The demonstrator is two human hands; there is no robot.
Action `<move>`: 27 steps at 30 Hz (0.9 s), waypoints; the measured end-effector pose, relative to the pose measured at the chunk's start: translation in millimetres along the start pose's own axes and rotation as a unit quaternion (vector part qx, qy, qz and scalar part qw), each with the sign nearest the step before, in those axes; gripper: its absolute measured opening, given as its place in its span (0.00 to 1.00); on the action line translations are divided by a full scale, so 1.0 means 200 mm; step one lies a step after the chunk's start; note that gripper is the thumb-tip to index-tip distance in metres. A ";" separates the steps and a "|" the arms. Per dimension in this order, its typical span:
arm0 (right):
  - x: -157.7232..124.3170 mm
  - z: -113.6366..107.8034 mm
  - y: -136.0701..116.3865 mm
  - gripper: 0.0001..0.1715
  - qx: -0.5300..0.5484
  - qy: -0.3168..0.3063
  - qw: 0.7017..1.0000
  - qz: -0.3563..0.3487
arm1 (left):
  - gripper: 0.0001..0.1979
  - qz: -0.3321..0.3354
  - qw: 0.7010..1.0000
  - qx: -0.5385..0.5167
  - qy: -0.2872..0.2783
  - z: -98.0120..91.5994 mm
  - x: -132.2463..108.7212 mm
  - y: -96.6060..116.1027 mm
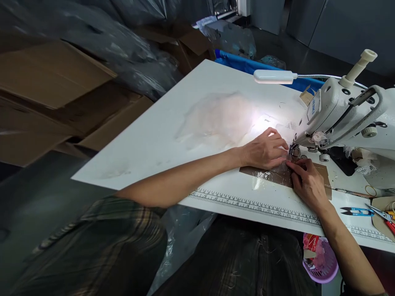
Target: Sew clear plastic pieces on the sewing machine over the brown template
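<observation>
A white sewing machine (331,113) stands at the right, with its needle and presser foot (291,150) low over the table. Sheer pale fabric (219,117) lies spread to the left, partly washed out by lamp light. My left hand (266,151) is just left of the presser foot, its bent fingers closed on the sheer fabric. Right in front of the foot, my right hand (308,181) pinches the fabric edge between thumb and forefinger. Both hands rest over a shiny brown sheet (274,177) on the table. The fabric under the fingers is mostly hidden.
A printed ruler (247,203) runs along the front edge of the white table (148,144). Blue thread snips (358,211) and scissors (381,213) lie at the right. A lamp (274,77) hangs above. Cardboard boxes (46,78) stand left; a purple basket (325,271) sits below.
</observation>
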State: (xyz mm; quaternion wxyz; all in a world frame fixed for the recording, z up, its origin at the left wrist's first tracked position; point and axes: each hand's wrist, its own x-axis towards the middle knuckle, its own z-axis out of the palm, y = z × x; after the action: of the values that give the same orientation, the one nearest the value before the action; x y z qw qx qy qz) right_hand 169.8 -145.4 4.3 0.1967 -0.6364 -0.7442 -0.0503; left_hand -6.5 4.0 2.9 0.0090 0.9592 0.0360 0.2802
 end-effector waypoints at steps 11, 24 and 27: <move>0.01 -0.03 0.01 0.22 0.045 -0.039 0.998 0.032 | 0.12 0.057 0.992 -0.088 -0.074 -0.03 0.00 0.04; 0.12 -0.06 0.14 0.22 0.132 -0.117 0.984 0.000 | 0.10 0.047 0.994 -0.072 -0.073 -0.03 0.00 0.04; 0.09 -0.04 0.14 0.22 0.113 -0.098 0.988 -0.031 | 0.12 0.040 0.993 -0.080 -0.082 -0.03 0.00 0.04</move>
State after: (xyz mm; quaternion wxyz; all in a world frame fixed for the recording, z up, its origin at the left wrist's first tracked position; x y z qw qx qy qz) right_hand 196.2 -125.7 13.8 0.1917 -0.5890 -0.7799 0.0904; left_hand -9.5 -4.4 8.1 0.0774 0.9759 -0.0256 0.2023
